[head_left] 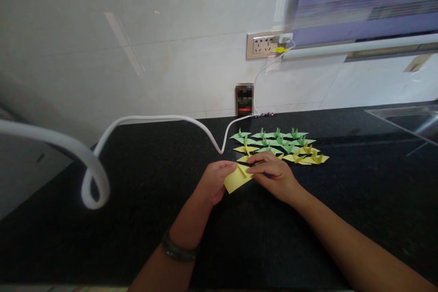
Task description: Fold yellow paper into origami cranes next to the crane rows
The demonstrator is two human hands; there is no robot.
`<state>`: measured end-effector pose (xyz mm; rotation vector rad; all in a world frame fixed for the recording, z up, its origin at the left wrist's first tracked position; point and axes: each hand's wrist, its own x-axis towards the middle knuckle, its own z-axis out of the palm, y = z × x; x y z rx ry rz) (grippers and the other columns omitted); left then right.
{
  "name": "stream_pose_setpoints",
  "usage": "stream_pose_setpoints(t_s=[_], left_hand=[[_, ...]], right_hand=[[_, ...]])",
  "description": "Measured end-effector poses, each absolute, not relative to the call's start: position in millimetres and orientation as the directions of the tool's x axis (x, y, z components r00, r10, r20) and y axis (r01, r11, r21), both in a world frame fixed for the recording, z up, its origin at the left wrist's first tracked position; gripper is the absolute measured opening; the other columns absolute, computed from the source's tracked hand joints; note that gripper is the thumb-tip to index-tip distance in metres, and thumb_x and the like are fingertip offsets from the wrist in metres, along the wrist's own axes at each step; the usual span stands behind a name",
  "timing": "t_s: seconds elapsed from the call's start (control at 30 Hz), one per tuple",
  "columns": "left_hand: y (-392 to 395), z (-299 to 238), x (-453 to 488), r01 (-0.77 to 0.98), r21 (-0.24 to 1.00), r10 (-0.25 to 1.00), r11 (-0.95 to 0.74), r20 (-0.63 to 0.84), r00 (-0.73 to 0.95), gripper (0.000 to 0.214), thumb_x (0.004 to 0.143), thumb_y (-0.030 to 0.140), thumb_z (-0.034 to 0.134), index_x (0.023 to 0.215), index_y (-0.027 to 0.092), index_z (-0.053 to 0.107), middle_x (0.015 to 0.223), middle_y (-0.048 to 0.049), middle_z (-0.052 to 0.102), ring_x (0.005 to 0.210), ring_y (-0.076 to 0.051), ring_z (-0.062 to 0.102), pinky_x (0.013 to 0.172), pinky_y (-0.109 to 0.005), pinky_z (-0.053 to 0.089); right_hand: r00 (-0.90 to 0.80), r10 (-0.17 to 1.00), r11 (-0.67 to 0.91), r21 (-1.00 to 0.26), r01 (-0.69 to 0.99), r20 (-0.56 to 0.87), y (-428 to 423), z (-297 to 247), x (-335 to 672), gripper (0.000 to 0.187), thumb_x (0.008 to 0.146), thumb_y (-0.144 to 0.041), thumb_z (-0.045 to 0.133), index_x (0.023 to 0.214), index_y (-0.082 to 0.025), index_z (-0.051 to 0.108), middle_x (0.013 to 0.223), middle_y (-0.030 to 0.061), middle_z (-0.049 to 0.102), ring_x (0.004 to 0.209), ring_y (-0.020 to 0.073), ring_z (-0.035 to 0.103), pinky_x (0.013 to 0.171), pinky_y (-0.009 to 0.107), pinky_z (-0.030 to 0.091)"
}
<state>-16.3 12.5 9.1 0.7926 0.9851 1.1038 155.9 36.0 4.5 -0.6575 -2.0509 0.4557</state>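
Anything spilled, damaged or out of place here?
Only the white cable: it twists into a loose loop at left instead of running straight. No spill visible; the green and yellow paper cranes show no obvious damage.

- A black, speckled countertop (143, 228) runs along the wall.
- Glossy pale tiles (178, 70) cover the wall, with streaks of light reflected in them.
- A beige-framed socket plate (249, 48) holds a white plug (285, 37), with a small yellow item (281, 49) just beside it.
- A dark upright object (244, 100), blurred by pixelation, leans against the wall.
- A white cable (51, 135) loops at the left and lies across toward that object.
- A purple panel (362, 0) fills the upper right.
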Motion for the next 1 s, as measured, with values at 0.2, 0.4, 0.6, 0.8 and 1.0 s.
stream_pose_setpoints(t_s=[0.2,0.4,0.6,0.8,1.0], left_hand=[[13.9,12.3,-18.2,-0.388,0.872,0.954,0.299,-0.259,0.152,0.021,0.060,0.025,0.064,0.073,0.008,0.061,0.065,-0.0070,0.061,0.055,-0.013,0.055,0.055,-0.025,0.039],[14.7,12.9,-17.5,-0.383,0.871,0.952,0.306,-0.270,0.146,0.019,0.060,0.023,0.063,0.071,0.009,0.061,0.065,-0.0067,0.062,0.056,-0.014,0.055,0.056,-0.026,0.039],[14.3,12.6,-18.6,-0.367,0.878,0.950,0.308,-0.264,0.167,0.020,0.059,0.025,0.064,0.070,0.009,0.062,0.066,-0.0073,0.062,0.058,-0.015,0.055,0.057,-0.026,0.039],[13.7,12.9,-18.8,-0.374,0.874,0.949,0.310,-0.266,0.167,0.018,0.059,0.023,0.063,0.070,0.008,0.062,0.064,-0.0071,0.062,0.057,-0.014,0.055,0.057,-0.027,0.039],[13.4,13.5,-18.6,-0.353,0.885,0.951,0.304,-0.264,0.159,0.016,0.059,0.025,0.063,0.067,0.011,0.062,0.065,-0.0072,0.062,0.058,-0.015,0.055,0.057,-0.027,0.040]], right_hand=[[-0.566,0.565,0.814,-0.516,0.265,0.600,39.2,6.5,160.9,0.023,0.074,-0.016,0.052,0.090,-0.028,0.064,0.099,0.0045,0.056,0.092,0.0161,0.052,0.077,0.033,0.043],[-0.626,0.554,0.800,-0.558,0.220,0.548,39.5,9.3,163.2,0.022,0.075,-0.019,0.052,0.092,-0.027,0.063,0.096,0.0048,0.058,0.089,0.0154,0.053,0.076,0.031,0.044],[-0.642,0.559,0.782,-0.590,0.199,0.525,38.8,13.1,163.7,0.020,0.075,-0.020,0.053,0.090,-0.026,0.064,0.094,0.0045,0.060,0.086,0.0151,0.055,0.075,0.030,0.045],[-0.655,0.556,0.782,-0.590,0.204,0.511,38.6,14.0,164.0,0.021,0.074,-0.018,0.053,0.091,-0.026,0.064,0.094,0.0045,0.060,0.086,0.0149,0.055,0.075,0.030,0.045],[-0.655,0.557,0.778,-0.596,0.198,0.509,38.6,14.1,163.9,0.020,0.074,-0.020,0.054,0.089,-0.026,0.065,0.094,0.0044,0.060,0.086,0.0149,0.055,0.074,0.030,0.045]])
